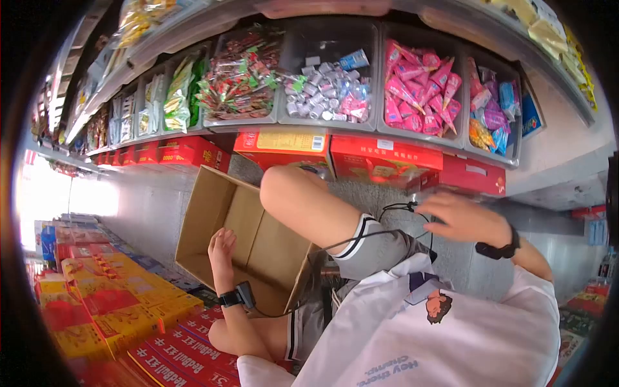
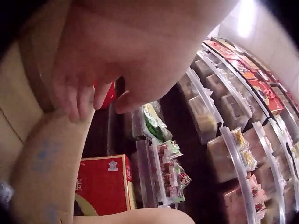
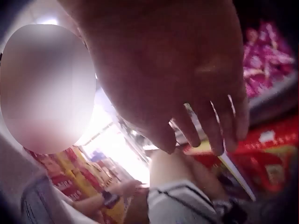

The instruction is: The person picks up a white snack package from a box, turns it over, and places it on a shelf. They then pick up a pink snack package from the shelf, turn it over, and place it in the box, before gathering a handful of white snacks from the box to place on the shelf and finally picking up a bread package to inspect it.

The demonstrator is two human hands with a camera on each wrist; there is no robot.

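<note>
An empty-looking cardboard box [image 1: 258, 235] lies open beside the person's raised knee. Over it is the left hand [image 1: 222, 255], fingers loosely bent and nothing seen in them; in the left wrist view this hand [image 2: 107, 60] is close to the box's edge [image 2: 70, 154]. On the other side of the knee, the right hand [image 1: 454, 218] hovers above the floor with fingers extended, near a black cable [image 1: 396, 207]. In the right wrist view the right hand's [image 3: 177, 84] fingers are spread slightly, and a thin pale strip [image 3: 238, 177] shows beyond them; whether they touch cannot be told.
Bins of pink cone packets [image 1: 422, 84], small jars [image 1: 322, 97] and red-green sticks [image 1: 242, 84] line a shelf ahead. Red boxes [image 1: 387, 160] stand below it. Stacked yellow cartons [image 1: 122, 290] and Red Bull cartons [image 1: 177, 355] are at left.
</note>
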